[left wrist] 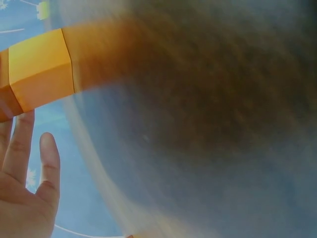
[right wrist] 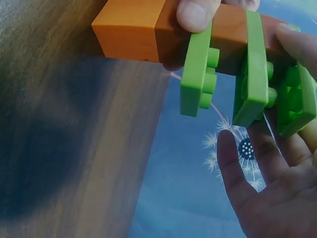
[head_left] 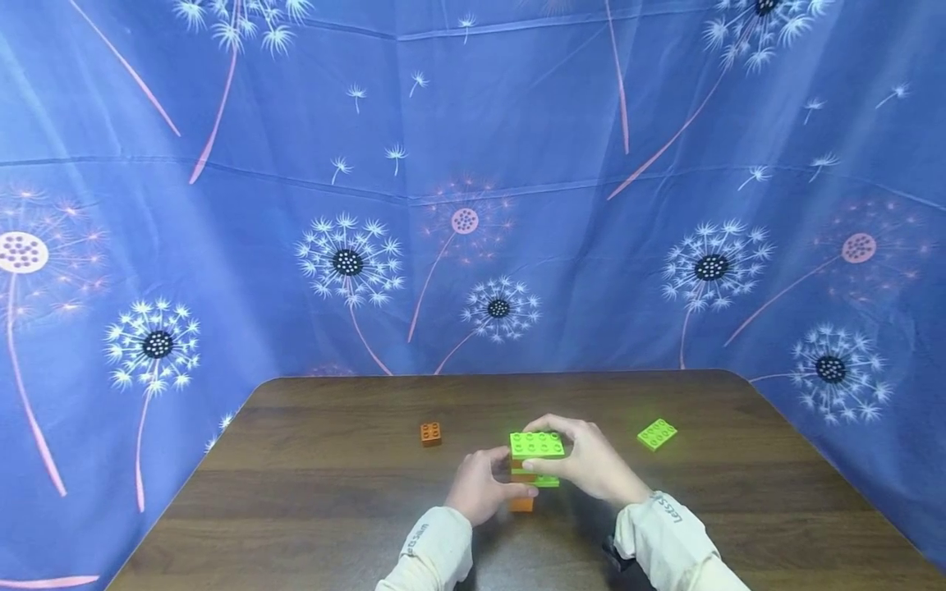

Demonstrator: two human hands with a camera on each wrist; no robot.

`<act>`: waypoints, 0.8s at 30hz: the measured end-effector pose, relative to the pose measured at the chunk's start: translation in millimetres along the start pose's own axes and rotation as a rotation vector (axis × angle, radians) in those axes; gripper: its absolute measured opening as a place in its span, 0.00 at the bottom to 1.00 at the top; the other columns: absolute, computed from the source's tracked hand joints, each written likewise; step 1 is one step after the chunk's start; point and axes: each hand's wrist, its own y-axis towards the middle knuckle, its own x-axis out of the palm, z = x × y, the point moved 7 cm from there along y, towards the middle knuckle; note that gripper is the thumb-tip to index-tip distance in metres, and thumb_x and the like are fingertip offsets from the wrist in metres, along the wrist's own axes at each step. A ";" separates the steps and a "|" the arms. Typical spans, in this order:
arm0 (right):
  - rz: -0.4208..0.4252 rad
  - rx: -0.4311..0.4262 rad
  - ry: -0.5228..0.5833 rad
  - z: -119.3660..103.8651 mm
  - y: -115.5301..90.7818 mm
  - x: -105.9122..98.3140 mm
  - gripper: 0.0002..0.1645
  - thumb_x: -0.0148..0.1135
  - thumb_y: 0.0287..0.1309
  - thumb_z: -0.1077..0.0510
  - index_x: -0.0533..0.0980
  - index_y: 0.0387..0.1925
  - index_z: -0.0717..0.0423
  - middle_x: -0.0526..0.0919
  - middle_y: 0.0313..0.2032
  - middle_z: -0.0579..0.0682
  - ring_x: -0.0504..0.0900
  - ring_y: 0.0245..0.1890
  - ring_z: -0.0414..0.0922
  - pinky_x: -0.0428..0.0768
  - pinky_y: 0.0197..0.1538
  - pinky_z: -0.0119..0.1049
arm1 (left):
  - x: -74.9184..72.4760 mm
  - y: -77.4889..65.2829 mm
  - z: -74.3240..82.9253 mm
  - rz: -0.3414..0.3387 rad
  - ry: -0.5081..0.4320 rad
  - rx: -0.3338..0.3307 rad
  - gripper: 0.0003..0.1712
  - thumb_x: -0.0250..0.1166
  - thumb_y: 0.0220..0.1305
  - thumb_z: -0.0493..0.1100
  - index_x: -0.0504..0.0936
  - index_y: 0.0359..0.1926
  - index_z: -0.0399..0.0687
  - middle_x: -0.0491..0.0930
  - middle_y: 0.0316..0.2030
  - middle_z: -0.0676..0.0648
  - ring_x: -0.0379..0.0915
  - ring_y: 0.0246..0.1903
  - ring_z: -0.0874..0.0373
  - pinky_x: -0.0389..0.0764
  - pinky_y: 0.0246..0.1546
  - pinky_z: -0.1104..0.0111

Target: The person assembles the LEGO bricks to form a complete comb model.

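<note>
A tower of toy building blocks (head_left: 521, 503) stands upright between both hands, orange blocks alternating with wider light green ones. Its green top block (head_left: 537, 444) shows its studs. My left hand (head_left: 484, 486) grips the tower from the left, thumb across the front. From the right, my right hand (head_left: 587, 464) holds the upper part, thumb in front and fingers behind. In the right wrist view, three green blocks (right wrist: 195, 79) jut out from the orange column (right wrist: 130, 37), and the left thumb lies against the lowest. The left wrist view shows smooth orange sides (left wrist: 42, 64) beside the fingers.
On the brown wooden table (head_left: 310, 509), a small orange block (head_left: 430, 434) lies behind and left of the tower. A loose green block (head_left: 657, 434) lies to the right. A blue dandelion-print cloth (head_left: 591, 246) hangs behind the table.
</note>
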 end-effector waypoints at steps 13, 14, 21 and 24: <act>-0.006 -0.009 -0.011 5.0 2.7 2.0 0.23 0.79 0.50 0.45 0.82 0.48 0.43 0.85 0.39 0.36 0.79 0.40 0.39 0.77 0.45 0.38 | -0.9 -0.9 1.8 -0.032 0.113 0.034 0.33 0.80 0.51 0.47 0.82 0.56 0.38 0.86 0.50 0.39 0.84 0.47 0.43 0.82 0.51 0.52; -0.008 -0.009 -0.011 5.2 2.8 2.2 0.23 0.79 0.50 0.44 0.82 0.48 0.42 0.85 0.39 0.36 0.79 0.41 0.39 0.76 0.46 0.39 | -0.8 -1.0 1.5 -0.038 0.122 0.032 0.33 0.80 0.52 0.47 0.82 0.57 0.37 0.85 0.51 0.39 0.83 0.48 0.43 0.82 0.52 0.52; -0.009 0.009 -0.004 7.9 2.4 2.6 0.24 0.79 0.50 0.45 0.82 0.49 0.43 0.85 0.38 0.36 0.80 0.39 0.40 0.77 0.46 0.39 | -3.1 -2.1 1.3 -0.091 0.241 0.040 0.35 0.80 0.52 0.44 0.79 0.60 0.39 0.85 0.51 0.41 0.83 0.49 0.46 0.82 0.51 0.54; -0.007 0.021 0.004 9.2 1.5 1.6 0.25 0.79 0.50 0.46 0.82 0.50 0.45 0.85 0.37 0.37 0.80 0.38 0.40 0.78 0.44 0.37 | -5.8 -3.9 0.4 -0.124 0.255 0.050 0.32 0.79 0.53 0.42 0.80 0.59 0.42 0.86 0.50 0.42 0.83 0.49 0.48 0.82 0.51 0.54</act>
